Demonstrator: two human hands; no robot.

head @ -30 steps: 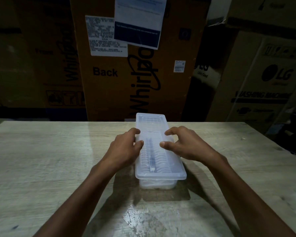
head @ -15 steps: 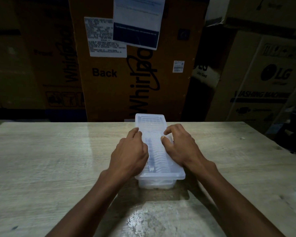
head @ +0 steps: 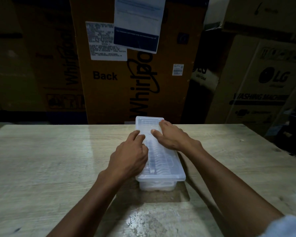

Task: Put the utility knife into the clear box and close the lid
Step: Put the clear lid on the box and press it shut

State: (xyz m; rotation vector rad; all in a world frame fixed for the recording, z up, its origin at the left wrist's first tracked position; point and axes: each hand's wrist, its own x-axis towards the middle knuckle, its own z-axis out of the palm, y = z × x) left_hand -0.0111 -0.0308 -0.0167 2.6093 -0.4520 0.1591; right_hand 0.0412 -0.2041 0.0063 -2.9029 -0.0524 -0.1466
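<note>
A long clear box (head: pixel 156 186) stands lengthwise in the middle of the wooden table (head: pixel 50 159), with its clear lid (head: pixel 167 170) lying on top. The utility knife (head: pixel 152 161) shows through the lid as a thin dark strip inside the box. My left hand (head: pixel 128 156) rests on the lid's left rim with its fingers bent, pressing down. Over the far half of the lid, my right hand (head: pixel 173 137) lies flat with spread fingers that reach toward the far end. Neither hand holds anything.
Tall cardboard appliance boxes (head: pixel 126 74) stand close behind the table's far edge, with more stacked at the right (head: pixel 263 82). The room is dim. Bare tabletop lies on both sides of the clear box.
Both hands came down from hovering beside the lid onto it. The right hand has since slid toward the lid's far end; the left stays on the left rim.
</note>
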